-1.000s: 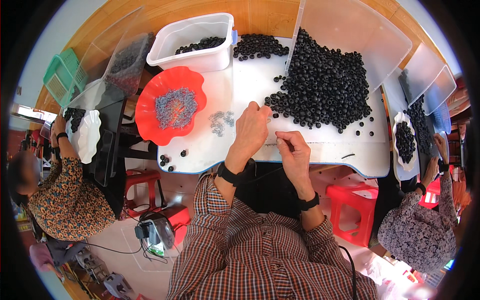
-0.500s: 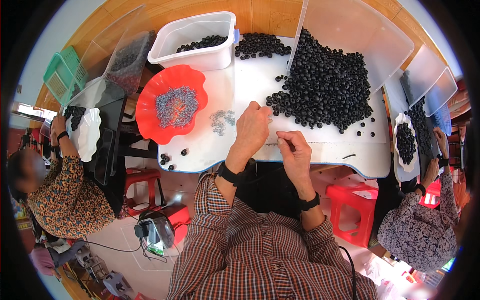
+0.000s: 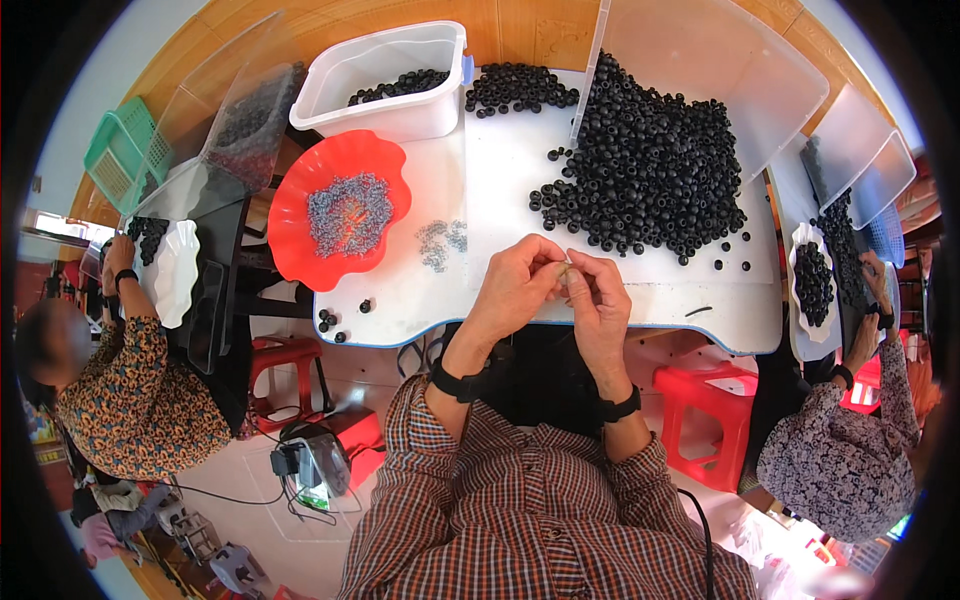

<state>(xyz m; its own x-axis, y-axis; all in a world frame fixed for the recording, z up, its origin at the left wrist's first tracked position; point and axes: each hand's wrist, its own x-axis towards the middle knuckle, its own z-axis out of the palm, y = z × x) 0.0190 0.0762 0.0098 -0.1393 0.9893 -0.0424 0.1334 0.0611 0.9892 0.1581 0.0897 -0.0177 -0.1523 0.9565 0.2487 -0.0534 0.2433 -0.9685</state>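
Small pale piece (image 3: 566,272), perhaps a bead, pinched between closed left hand (image 3: 520,285) and right hand (image 3: 598,295).

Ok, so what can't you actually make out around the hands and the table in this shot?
- Head view: what the left hand and right hand pinch between the fingertips; too small and covered by the fingers.
- The small grey pieces on the white table; too small to tell their shape.
- The clear tray behind the black beads; cut off by the picture's rim.
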